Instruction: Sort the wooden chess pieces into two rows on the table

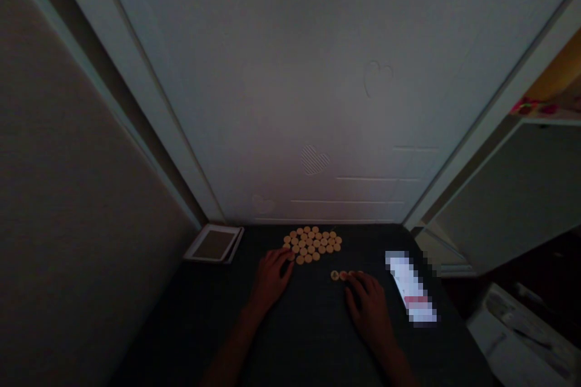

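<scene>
Several round wooden discs [310, 242] lie flat in a loose cluster at the back of the dark table, their upper faces looking plain. My left hand [272, 275] rests at the cluster's near left edge, its fingertips on or just over a disc and the thumb apart from the fingers. Closer to me is a short row of discs, and the leftmost disc [334, 276] bears a dark mark. Over the right part of that row my right hand [370, 302] lies with fingers spread, partly covering the discs. I see nothing gripped in either hand.
A phone-like bright screen [413, 290], blurred out, lies on the table [308, 338] to the right. At the back left sits a flat white-framed object [213, 244]. A pale panel [290, 103] with heart patterns rises behind the table. Beyond the right edge stands a white box-like object [521, 338].
</scene>
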Tool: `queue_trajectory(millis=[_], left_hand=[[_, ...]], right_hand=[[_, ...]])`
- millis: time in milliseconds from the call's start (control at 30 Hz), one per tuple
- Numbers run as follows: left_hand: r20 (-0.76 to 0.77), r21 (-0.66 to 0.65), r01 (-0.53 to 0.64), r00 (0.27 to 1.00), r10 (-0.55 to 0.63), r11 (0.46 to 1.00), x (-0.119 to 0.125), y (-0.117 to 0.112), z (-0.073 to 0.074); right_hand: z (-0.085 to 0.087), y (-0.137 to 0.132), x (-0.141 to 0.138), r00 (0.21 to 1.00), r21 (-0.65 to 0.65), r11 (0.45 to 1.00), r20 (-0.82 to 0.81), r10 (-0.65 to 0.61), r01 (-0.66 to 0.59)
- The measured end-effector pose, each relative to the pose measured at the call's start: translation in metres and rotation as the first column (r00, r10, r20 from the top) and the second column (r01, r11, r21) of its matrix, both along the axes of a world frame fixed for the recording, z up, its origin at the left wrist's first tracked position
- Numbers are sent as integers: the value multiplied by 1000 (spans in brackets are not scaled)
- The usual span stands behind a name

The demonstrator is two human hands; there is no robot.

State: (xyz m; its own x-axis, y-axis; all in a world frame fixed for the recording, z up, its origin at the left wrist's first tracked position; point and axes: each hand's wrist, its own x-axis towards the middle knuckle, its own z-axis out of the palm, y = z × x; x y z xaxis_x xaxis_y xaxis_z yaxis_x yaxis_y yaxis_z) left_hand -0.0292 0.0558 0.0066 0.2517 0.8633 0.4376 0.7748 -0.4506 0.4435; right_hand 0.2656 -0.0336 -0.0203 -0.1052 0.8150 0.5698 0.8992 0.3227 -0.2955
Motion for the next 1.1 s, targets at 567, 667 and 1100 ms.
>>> queue_trajectory(millis=[567, 667, 1100], left_hand=[[-72, -62, 4, 997, -9, 998, -15, -19, 0], [-52, -78, 8, 999, -12, 997, -14, -19, -1], [312, -305, 192, 946, -93, 933, 22, -47, 8]], right_hand=[[-4, 0, 1, 1000, 10, 1000, -3, 10, -10], [-2, 0, 1, 1000, 22, 1000, -5, 17, -17], [8, -19, -33, 983, 14, 990, -117, 144, -143]])
